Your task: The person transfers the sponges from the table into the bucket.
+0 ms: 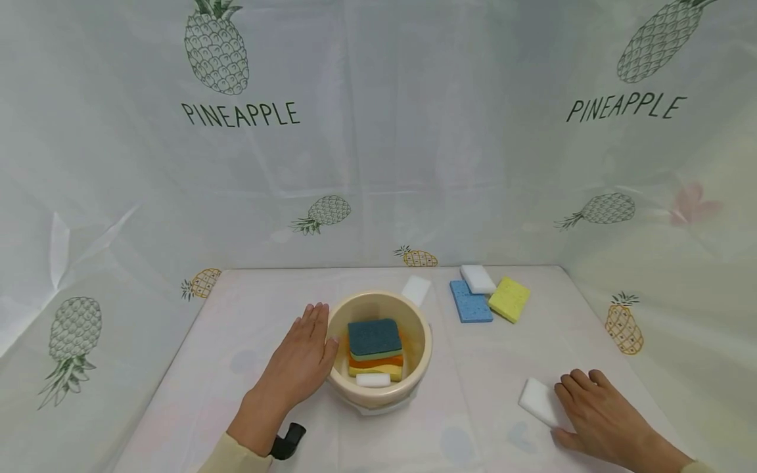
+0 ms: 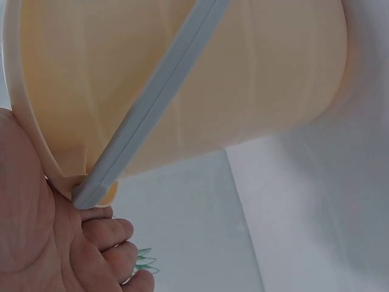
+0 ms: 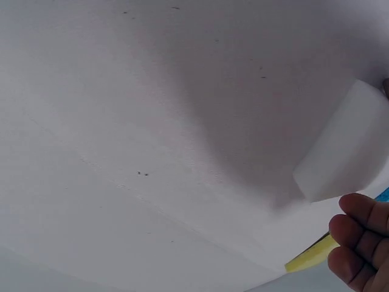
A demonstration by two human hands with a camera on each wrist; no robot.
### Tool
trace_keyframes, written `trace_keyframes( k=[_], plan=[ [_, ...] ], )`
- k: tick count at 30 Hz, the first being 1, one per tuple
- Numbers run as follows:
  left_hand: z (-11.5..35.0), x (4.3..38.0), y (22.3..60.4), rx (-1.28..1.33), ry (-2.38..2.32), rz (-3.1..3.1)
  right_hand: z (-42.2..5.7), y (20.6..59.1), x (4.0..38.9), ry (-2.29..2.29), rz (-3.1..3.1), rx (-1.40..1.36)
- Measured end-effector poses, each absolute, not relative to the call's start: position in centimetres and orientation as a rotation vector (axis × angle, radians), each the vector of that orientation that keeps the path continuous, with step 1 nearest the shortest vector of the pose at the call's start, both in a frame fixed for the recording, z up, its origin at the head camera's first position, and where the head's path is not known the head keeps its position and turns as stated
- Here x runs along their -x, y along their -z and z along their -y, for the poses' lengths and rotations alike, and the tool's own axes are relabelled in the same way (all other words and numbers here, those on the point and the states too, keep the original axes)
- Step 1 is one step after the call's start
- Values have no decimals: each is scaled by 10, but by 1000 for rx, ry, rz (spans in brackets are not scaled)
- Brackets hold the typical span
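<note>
A cream bucket [image 1: 422, 361] holds a stack of sponges: one with a dark green scouring top [image 1: 375, 337] uppermost, orange and yellow ones beneath, and a small white block [image 1: 373, 380] in front. My left hand [image 1: 301, 358] lies against the bucket's left side with straight fingers. The left wrist view shows that palm at the rim beside the grey handle [image 2: 149, 100]. At the right of the table, my right hand [image 1: 603, 417] grips a white sponge [image 1: 541, 401] between thumb and fingers. In the right wrist view, the white sponge [image 3: 343, 146] appears tilted near the curled fingertips [image 3: 346, 231].
Behind and right of the bucket lie a blue sponge [image 1: 471, 307], a white sponge [image 1: 478, 278] partly on it, and a yellow sponge [image 1: 510, 299]. Another white piece [image 1: 416, 289] lies just behind the bucket. A pineapple-print sheet [image 1: 426, 164] walls the table's back and sides.
</note>
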State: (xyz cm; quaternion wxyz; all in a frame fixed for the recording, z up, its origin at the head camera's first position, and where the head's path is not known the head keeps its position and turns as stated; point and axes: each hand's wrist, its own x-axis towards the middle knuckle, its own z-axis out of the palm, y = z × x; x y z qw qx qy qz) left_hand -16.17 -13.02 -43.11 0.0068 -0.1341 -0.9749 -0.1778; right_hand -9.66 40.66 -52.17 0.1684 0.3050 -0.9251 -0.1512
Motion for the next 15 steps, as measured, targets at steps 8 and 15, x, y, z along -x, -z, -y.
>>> trace_keyframes(
  k=[8, 15],
  plan=[
    [131, 162, 433, 425, 559, 3040, -411, 524, 98, 433, 2693, -803],
    [131, 163, 434, 438, 564, 3019, -409, 523, 112, 362, 2652, -776]
  ],
)
